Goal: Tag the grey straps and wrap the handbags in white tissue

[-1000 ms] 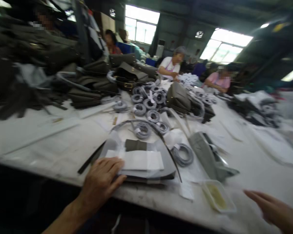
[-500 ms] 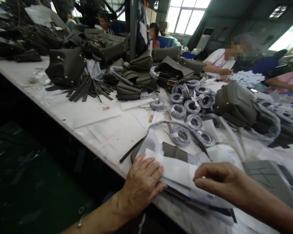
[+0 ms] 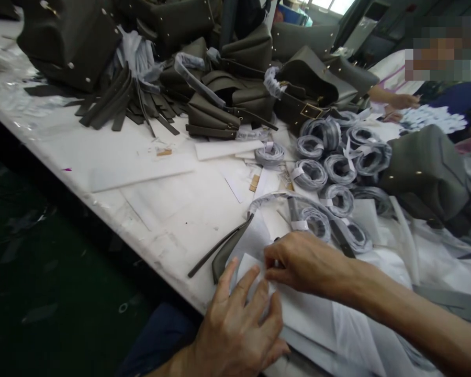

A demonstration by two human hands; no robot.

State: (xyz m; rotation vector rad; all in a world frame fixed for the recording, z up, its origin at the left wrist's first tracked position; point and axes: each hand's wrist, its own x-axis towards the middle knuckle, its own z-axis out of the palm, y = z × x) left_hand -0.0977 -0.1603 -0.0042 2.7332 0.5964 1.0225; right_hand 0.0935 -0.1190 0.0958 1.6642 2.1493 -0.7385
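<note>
A dark olive bag [image 3: 224, 257] lies at the table's near edge, mostly covered by white wrapping sheet [image 3: 308, 309]. My left hand [image 3: 241, 319] rests on the sheet with its fingers spread. Just right of it, my right hand [image 3: 294, 262] is closed in a pinch over the sheet; what its fingertips hold is too small to make out. Behind my hands curves the bag's plastic-wrapped strap [image 3: 277, 196], and a thin dark strap [image 3: 215, 248] sticks out to the left.
Several wrapped strap coils [image 3: 309, 174] sit beyond my hands. Olive bags [image 3: 235, 99] are heaped at the back, with loose dark strips [image 3: 118, 102] at the left. A flat white strip [image 3: 141, 175] lies on the table [image 3: 172, 209]. Another person's hands [image 3: 402, 104] are at the back right.
My right hand has moved left, close to my left hand, and is now pinched over the sheet. My left hand's fingers have spread wider. The view has come closer to the table.
</note>
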